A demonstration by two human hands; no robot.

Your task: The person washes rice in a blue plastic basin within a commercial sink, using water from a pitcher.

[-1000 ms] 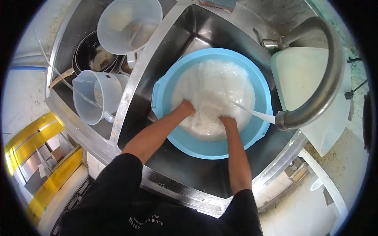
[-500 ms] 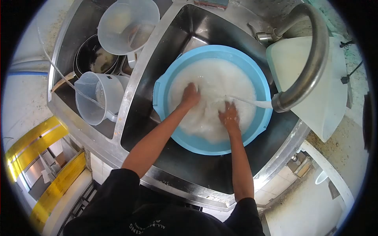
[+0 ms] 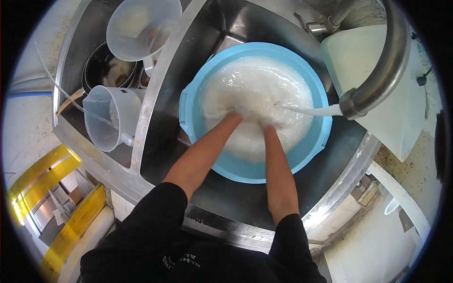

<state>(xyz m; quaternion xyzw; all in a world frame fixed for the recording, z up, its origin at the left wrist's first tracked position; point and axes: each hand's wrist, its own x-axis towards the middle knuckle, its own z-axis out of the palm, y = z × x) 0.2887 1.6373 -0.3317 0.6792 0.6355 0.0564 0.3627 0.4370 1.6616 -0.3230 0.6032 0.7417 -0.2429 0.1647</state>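
Hands: my left hand [image 3: 232, 115], right hand [image 3: 270, 123] sunk in cloudy water, blue basin [image 3: 317, 141]; grip cannot tell. Tap [image 3: 377, 80] running; rinsing unfinished.

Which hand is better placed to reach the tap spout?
Right, probably. Both the left hand and right hand are sunk in the cloudy water of the blue basin, but the tap spout hangs on the right side, nearer that hand.
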